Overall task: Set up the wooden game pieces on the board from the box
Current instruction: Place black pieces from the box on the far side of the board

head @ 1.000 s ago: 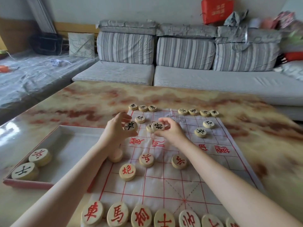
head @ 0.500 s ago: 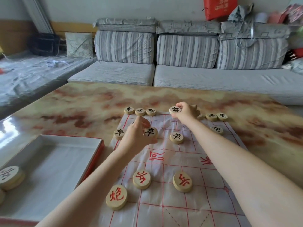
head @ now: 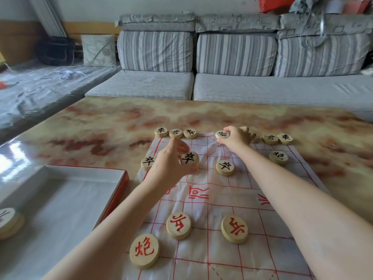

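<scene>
Head view: I see the cloth board (head: pixel 212 199) on the marble table (head: pixel 101 128), bare far of it. Right hand (head: pixel 235 137) pinches a black-marked disc (head: pixel 222 134) at the far row's gap. Left hand (head: pixel 171 162) pinches another (head: pixel 189 158) over the left files. Box (head: pixel 60 199), left, holds one round wooden piece (head: pixel 8 221).

A striped grey sofa (head: pixel 232 81) stands behind the marbled table (head: pixel 113 126).
</scene>
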Demonstrator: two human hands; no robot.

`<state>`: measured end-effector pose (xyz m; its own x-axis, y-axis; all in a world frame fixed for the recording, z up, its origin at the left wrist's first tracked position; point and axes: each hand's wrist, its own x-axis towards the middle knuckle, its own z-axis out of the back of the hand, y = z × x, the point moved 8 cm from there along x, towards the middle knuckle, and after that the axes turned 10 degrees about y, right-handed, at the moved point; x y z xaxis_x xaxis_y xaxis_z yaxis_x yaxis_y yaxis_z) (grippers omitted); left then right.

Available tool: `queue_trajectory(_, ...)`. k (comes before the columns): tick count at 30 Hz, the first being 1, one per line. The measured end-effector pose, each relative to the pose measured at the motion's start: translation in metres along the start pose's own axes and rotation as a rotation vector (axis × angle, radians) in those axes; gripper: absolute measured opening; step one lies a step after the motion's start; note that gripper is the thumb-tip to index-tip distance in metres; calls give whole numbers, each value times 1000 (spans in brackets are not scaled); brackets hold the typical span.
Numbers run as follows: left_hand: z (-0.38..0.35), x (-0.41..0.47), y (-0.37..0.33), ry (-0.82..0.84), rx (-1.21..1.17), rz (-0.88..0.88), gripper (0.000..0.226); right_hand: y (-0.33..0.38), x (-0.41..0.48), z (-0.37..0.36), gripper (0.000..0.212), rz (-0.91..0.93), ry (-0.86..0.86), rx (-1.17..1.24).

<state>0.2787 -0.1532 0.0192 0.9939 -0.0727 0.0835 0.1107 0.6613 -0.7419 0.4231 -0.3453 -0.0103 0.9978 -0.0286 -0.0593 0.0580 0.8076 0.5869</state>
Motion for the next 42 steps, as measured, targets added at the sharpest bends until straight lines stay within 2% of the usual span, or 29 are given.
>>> queue_trajectory(3, -3, 0, -4, 3, 3, -5, 54, 9, -13, 11, 48, 86, -32, 55)
queue_trajectory(7, -18, 0, -17, 33, -34, -18, 57, -2, -35, 37, 32, 147, -97, 114)
queue_trajectory(10, -34, 0, -36, 80, -73, -49, 56, -32, -50, 57, 25, 154, -129, 212)
queue_trajectory(18, -100, 25, -99, 162, -98, -129, 52, -140, -84, 108, 31, 58, -136, 456)
queue_trajectory(21, -137, 37, -120, 211, -65, -168, 50, -172, -97, 117, 34, 25, -146, 456)
queue_trajectory(25, -184, 53, -139, 282, -3, -191, 57, -200, -110, 127, 30, -1, -179, 443)
queue_trajectory(29, -219, 68, -148, 306, 75, -173, 59, -221, -118, 122, 27, -25, -182, 321)
queue_trajectory(33, -237, 73, -153, 277, 95, -198, 47, -222, -125, 121, 29, 26, -246, 197)
queue_trajectory(36, -246, 80, -153, 309, 43, -190, 55, -215, -129, 122, 30, 50, -277, 124)
queue_trajectory(42, -257, 85, -149, 331, 42, -154, 66, -223, -126, 122, 30, 34, -288, 170)
